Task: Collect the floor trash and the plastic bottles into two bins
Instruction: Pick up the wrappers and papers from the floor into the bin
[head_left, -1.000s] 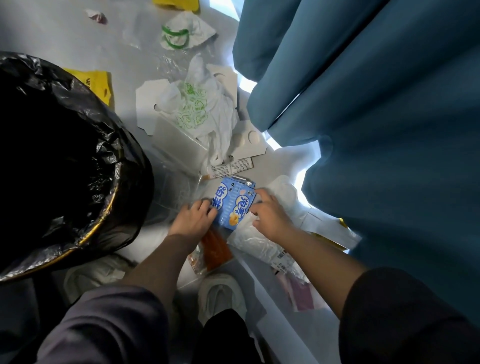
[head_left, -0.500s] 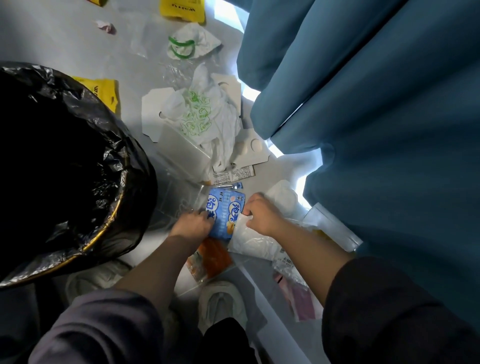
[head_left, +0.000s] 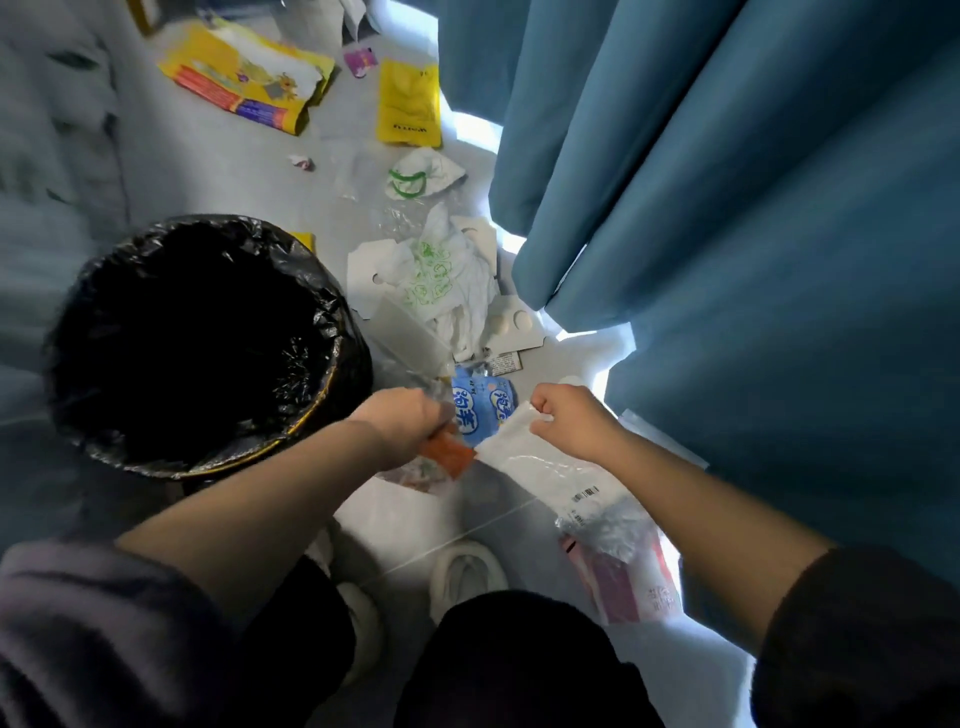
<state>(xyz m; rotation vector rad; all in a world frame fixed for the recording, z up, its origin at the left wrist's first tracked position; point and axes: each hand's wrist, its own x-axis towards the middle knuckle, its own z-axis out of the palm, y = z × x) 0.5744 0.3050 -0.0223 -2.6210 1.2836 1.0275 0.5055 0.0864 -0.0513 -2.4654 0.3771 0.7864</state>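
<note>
My left hand (head_left: 402, 423) grips a bunch of wrappers: a blue snack packet (head_left: 480, 410), an orange wrapper (head_left: 449, 454) and some clear film, held up beside the bin. The bin (head_left: 332, 312) has a black liner and stands to the left of that hand. My right hand (head_left: 563, 415) pinches the top edge of a clear plastic bag (head_left: 561, 478) that hangs down towards the floor. A white bag with green print (head_left: 441, 280) lies on white card pieces (head_left: 363, 270) farther ahead. No plastic bottle is in view.
A blue curtain (head_left: 727, 208) hangs along the right. Yellow packaging (head_left: 244, 78), a yellow bag (head_left: 408, 104), a white bag with green handles (head_left: 421, 174) and a small crumpled scrap (head_left: 301, 162) lie on the far floor. A pink-printed packet (head_left: 623, 582) lies near my white slippers (head_left: 467, 571).
Both hands have lifted off the floor with their trash. The left hand now carries the blue packet and orange wrapper, the right has raised the clear bag. The view has pulled back and up.
</note>
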